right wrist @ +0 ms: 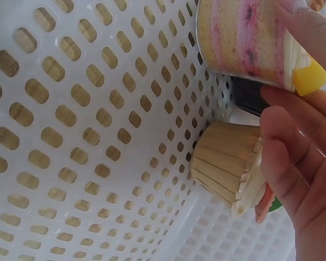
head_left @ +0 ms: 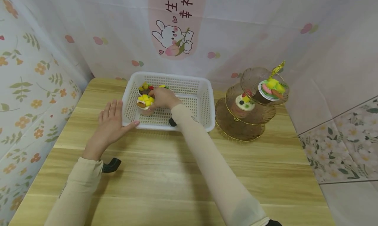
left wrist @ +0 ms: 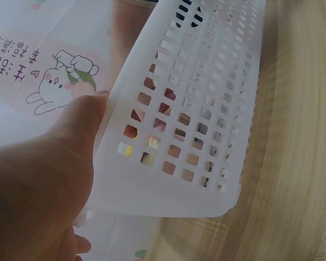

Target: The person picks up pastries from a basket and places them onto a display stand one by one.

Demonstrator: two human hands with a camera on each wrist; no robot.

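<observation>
My right hand (head_left: 163,98) reaches into a white plastic basket (head_left: 169,75) and pinches a clear cup of layered cake (right wrist: 242,38) between thumb and fingers. Yellow cubes top this cake, and pink and tan layers show through its side. Close below those fingers in the right wrist view is a cupcake in a tan paper wrapper (right wrist: 225,157). A dark cup cake with yellow and red topping (head_left: 145,90) stands behind the held one, partly hidden. My left hand (head_left: 110,121) rests at the basket's left front corner, fingers straight along the outside and thumb at the front rim.
Right of the basket stands a tiered stand (head_left: 240,134) of amber plates with gold rims. Its top plate bears a fruit-topped cupcake (head_left: 271,89), and a cake cup (head_left: 243,104) sits on the middle one. A printed curtain (head_left: 236,32) hangs behind the wooden table (head_left: 153,186).
</observation>
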